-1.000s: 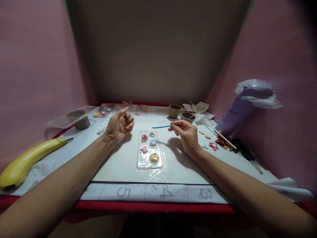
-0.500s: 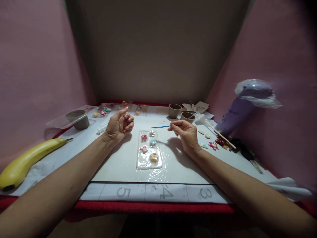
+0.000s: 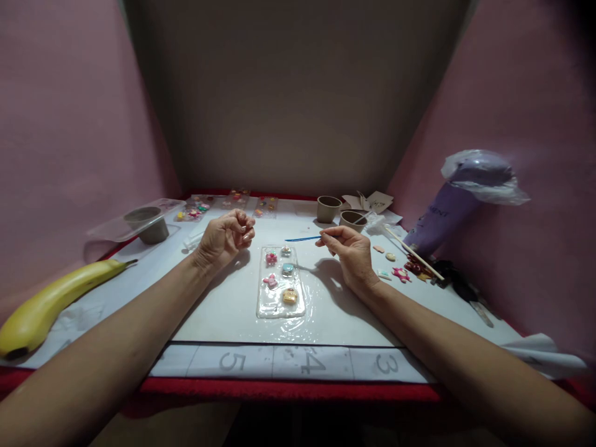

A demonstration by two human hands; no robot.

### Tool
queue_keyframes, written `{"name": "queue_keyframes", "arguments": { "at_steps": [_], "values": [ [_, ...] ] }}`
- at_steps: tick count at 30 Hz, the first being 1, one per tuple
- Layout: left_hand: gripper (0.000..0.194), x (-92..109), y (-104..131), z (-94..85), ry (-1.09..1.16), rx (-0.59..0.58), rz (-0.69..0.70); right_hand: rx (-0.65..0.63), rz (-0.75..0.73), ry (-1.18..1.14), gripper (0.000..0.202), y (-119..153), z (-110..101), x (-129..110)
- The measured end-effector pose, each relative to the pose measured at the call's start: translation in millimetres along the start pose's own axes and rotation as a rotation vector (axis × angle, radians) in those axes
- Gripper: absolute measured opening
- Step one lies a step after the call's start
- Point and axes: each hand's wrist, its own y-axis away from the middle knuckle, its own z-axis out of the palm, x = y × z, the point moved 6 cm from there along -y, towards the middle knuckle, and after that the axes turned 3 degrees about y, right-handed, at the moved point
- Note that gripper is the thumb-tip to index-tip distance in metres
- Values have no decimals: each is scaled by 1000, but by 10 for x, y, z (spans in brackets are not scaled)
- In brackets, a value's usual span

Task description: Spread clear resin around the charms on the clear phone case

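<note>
The clear case (image 3: 269,305) lies flat on the white board (image 3: 214,320) on the table, with five small charms (image 3: 289,297) set on it in two columns, and a glossy wet-looking smear spreads around its near and right edges; beyond the case and to its right, the right hand (image 3: 347,251) has its grip clamped on a thin blue stick (image 3: 302,239), whose free end points left, just past the case's far edge; beyond the case and to its left, the left hand (image 3: 228,234) has its grip together, fingers curled in; farther right of the case lie loose charms (image 3: 401,274); two cups (image 3: 328,211) stand beyond it to the right; a yellow banana-shaped thing (image 3: 60,304) lies well to its left.
</note>
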Motion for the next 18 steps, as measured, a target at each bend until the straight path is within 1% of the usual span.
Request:
{"name": "queue_keyframes", "arguments": {
  "at_steps": [4,9,18],
  "values": [
    [28,4,9,18,15,-9,16,1,-8,0,12,1,-5,2],
    [28,-1,7,27,14,2,4,0,-7,-5,14,0,1,-7],
    [27,-25,-32,-23,13,-1,11,-1,-14,-2,14,-4,5,-12]
  ]
}}
